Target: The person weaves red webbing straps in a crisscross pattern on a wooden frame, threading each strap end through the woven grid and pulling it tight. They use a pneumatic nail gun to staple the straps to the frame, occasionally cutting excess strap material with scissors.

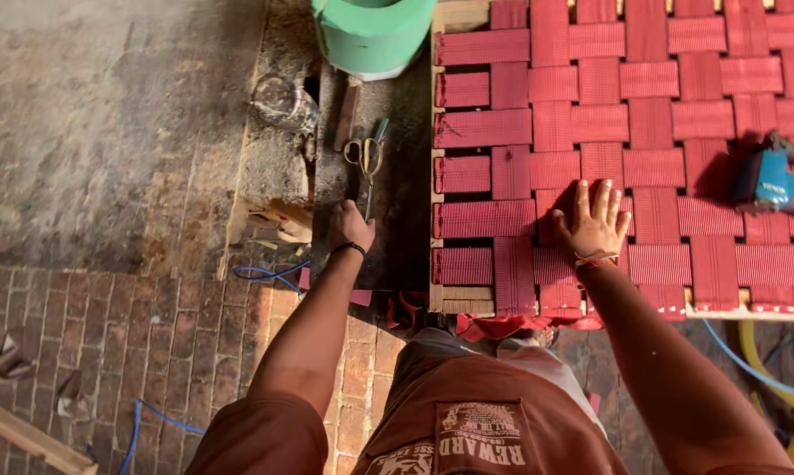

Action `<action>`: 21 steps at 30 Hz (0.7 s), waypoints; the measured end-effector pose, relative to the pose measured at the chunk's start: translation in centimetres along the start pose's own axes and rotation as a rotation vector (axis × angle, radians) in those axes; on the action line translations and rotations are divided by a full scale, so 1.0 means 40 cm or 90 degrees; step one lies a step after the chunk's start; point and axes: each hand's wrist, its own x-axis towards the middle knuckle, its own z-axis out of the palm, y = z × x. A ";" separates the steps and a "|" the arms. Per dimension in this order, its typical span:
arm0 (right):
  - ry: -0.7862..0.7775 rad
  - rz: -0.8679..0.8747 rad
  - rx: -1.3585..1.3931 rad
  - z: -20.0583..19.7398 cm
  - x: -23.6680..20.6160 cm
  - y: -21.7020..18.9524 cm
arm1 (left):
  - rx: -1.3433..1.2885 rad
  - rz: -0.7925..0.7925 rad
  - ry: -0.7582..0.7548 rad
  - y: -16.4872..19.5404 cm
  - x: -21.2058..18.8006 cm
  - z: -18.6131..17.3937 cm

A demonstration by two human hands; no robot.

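A wooden frame [435,189] woven with wide red webbing straps [652,123] lies flat in front of me. My right hand [593,222] rests palm down on the webbing near the frame's front edge, fingers spread. My left hand [349,226] is on the dark ground left of the frame, fingers curled at the blade tips of a pair of scissors [367,161] with pale handles. Whether it grips them I cannot tell. A dark band circles my left wrist.
A green roll [372,33] stands at the top, beside the frame's corner. A blue power tool [771,183] lies on the webbing at the right. Blue cable [269,274] and a yellow hose [766,374] trail over the brick floor. Wood scraps [27,437] lie lower left.
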 end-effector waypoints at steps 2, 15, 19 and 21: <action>-0.013 -0.011 -0.002 0.007 -0.058 0.012 | -0.067 -0.019 -0.067 -0.006 0.013 0.004; 0.218 -0.007 0.692 -0.147 -0.354 0.125 | -0.203 0.372 -0.248 0.363 -0.324 -0.076; 0.173 -0.098 0.379 -0.233 -0.443 0.188 | -0.080 0.554 -0.348 0.502 -0.448 -0.065; -0.005 -0.157 0.328 -0.252 -0.471 0.228 | -0.039 0.635 -0.331 0.555 -0.504 -0.036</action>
